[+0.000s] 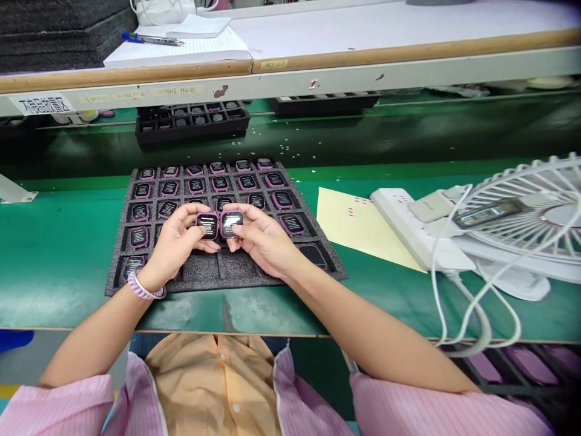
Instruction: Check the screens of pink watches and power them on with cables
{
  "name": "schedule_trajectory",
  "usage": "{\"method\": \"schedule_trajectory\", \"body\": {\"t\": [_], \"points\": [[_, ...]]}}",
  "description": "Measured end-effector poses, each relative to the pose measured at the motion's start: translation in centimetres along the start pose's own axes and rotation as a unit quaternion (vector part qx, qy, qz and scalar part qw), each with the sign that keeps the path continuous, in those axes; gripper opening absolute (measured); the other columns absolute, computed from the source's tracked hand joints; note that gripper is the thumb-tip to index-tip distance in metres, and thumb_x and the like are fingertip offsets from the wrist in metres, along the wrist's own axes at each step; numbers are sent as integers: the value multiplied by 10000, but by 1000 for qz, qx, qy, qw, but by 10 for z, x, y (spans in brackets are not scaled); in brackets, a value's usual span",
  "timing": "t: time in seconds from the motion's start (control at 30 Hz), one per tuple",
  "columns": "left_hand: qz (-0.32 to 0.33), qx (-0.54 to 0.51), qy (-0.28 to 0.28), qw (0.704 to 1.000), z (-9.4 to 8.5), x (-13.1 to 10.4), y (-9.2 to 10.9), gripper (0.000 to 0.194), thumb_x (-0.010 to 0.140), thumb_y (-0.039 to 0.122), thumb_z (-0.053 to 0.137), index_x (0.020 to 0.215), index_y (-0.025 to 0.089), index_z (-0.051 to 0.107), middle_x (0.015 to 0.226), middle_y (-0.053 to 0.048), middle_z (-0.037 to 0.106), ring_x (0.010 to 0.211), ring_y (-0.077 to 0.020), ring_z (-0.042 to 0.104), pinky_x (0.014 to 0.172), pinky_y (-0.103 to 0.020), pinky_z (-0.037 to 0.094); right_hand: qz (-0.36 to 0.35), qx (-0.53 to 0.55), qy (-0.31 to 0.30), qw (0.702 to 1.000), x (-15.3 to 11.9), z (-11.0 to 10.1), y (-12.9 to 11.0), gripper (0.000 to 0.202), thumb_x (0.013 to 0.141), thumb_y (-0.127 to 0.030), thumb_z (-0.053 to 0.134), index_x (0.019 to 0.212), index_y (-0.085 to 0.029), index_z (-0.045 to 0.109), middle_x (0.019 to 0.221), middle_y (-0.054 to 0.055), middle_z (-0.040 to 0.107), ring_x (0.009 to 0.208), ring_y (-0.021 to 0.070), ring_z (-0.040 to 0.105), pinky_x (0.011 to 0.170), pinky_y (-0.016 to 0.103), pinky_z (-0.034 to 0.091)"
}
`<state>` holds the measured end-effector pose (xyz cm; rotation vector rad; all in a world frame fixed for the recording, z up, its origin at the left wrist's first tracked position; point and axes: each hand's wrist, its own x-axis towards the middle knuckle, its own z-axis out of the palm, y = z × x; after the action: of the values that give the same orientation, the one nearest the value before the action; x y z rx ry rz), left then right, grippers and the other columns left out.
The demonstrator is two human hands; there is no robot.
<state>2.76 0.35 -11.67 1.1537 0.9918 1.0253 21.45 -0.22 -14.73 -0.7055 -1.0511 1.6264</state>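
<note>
Two square smartwatch faces without straps are held side by side above a black foam tray [200, 269]. My left hand [177, 239] is closed on the left smartwatch [207, 224], a pink-purple case whose lit screen shows lines of text. The right smartwatch [232, 221] is gripped by my right hand [258, 236], its thumb over the lower part of the bright screen. Most tray pockets hold similar watches, such as a smartwatch [292, 224] on the right side, many with text on screen. Bare pockets show just below my hands.
On the right are a yellow paper sheet [349, 224], a white power strip [420, 230], a white fan [535, 218] and looped cables. Behind stands another black tray [193, 130] under a raised shelf [363, 57] bearing papers and a pen [152, 40]. More pink-purple pieces lie at lower right.
</note>
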Motion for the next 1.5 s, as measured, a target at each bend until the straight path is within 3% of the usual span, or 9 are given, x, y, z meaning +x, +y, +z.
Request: {"method": "schedule_trajectory", "body": {"t": [0.3,0.7,1.0,1.27,1.5], "points": [[0,5,-7,1000,1,-1,1,472,687,271,683,1118,154,532,1021,-18,685,585,-159,744,582,-238,655,-3,-19,4,1000,1,0,1,474,790,-296,828,1188,-203,587,932,-11,640,615,95,577,583,245,499],[17,18,-17,1000,0,0,-2,438,731,256,702,1117,161,518,1130,-58,683,587,-127,737,590,-225,651,-20,-37,-1,999,-1,3,-1,453,762,-229,762,1178,-208,583,931,-11,621,633,108,572,601,268,491],[13,-3,-23,1000,-1,0,0,482,663,190,674,1120,168,522,1135,-40,675,621,-135,748,646,-250,672,-29,-27,-3,999,-1,4,-2,497,718,-155,770,1178,-209,590,952,-18,613,655,90,567,623,231,502],[-1,-12,-35,999,-1,0,-2,373,822,375,683,1104,163,562,887,10,657,617,-177,752,607,-286,674,-10,-3,33,999,2,3,1,366,819,-372,794,1094,-198,627,876,-5,570,628,109,510,518,233,459],[-1,-18,-46,999,-1,-2,0,358,764,299,685,1077,169,568,914,2,694,617,-170,751,613,-283,675,-5,-17,33,999,1,3,-1,421,766,-351,837,1089,-208,610,847,-24,580,566,91,482,517,240,435]]}}
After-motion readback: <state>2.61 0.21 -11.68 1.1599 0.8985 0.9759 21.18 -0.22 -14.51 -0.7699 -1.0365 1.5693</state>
